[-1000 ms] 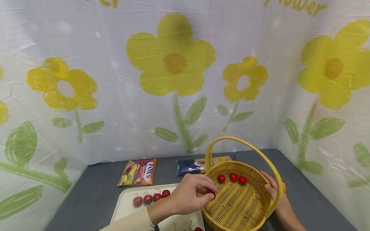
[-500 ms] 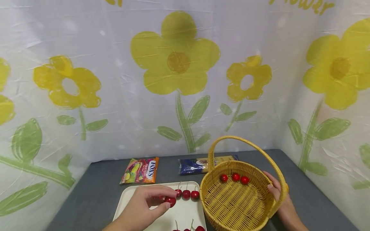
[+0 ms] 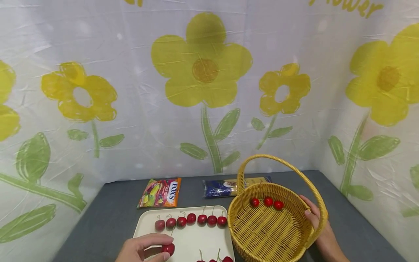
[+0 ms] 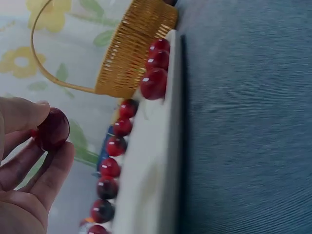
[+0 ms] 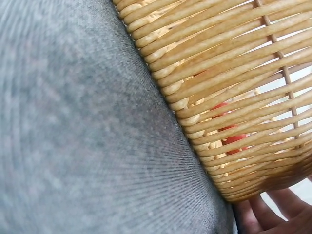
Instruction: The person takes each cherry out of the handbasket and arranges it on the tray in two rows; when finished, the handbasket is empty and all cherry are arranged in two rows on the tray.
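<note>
On the glossy red, orange and green plastic sweet bag point(image 3: 159, 193), "FOX'S" stands in dark letters on white and "FRUITS" in pale letters on red; smaller print there is unreadable. Across the white cloth backdrop with yellow flowers point(image 3: 137, 145), yellow handwritten "flower" shows at upper right, its top cut off, with an unreadable lettering fragment farther left.

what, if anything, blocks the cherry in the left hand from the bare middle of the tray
Nothing visible does. The left hand pinches the cherry above the tray; the row of seven cherries lies along the far side and three more cherries sit toward the near right, off that path.
</note>
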Tool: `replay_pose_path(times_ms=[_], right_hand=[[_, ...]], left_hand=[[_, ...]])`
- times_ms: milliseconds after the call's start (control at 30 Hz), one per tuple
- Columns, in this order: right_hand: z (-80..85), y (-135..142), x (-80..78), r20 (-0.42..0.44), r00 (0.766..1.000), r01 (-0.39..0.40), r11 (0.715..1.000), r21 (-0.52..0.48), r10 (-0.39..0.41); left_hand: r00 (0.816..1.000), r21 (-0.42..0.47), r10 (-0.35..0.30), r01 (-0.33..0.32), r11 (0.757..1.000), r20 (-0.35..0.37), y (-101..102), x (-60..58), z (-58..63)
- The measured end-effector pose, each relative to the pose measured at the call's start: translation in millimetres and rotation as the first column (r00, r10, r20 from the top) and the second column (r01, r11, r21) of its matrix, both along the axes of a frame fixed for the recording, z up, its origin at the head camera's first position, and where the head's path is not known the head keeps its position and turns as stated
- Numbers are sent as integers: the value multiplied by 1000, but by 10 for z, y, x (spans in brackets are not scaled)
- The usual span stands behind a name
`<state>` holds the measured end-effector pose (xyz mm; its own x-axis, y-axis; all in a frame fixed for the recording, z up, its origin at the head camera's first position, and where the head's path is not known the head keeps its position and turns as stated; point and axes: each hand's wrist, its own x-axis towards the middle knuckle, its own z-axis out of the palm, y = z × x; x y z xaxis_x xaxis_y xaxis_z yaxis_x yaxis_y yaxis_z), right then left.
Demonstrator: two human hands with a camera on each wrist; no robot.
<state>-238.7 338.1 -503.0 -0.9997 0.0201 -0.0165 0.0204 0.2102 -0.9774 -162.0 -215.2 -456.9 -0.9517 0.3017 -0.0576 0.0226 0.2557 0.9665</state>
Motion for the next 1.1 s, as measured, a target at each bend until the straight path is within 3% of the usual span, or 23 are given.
replay_pose_path(times_ms=[133,267,400,567,800,1100], right_hand=[[27,-10,-2,27,1000,-3,1000,-3,3],[5,0,33,-35,999,-9,1000,27,10],[14,-18,9,1,1000,26,1000,3,-26],[26,-36,-28,34,998,52,998,-27,-51],[-4,-12,42,-80,997,0,999,43,3],[-27,6,50,-54,999,-2,999,34,4]], left_hand=[[999,71,-25,21,997,48,20,-5,-121],[989,75,-142,139,988,45,52,-56,-213],[969,81,-247,245,966,15,105,-103,-308],[944,77,-322,328,942,-72,173,-110,-415],[935,56,-333,342,938,-121,217,-83,-474],[939,47,-325,332,942,-113,257,-24,-486]])
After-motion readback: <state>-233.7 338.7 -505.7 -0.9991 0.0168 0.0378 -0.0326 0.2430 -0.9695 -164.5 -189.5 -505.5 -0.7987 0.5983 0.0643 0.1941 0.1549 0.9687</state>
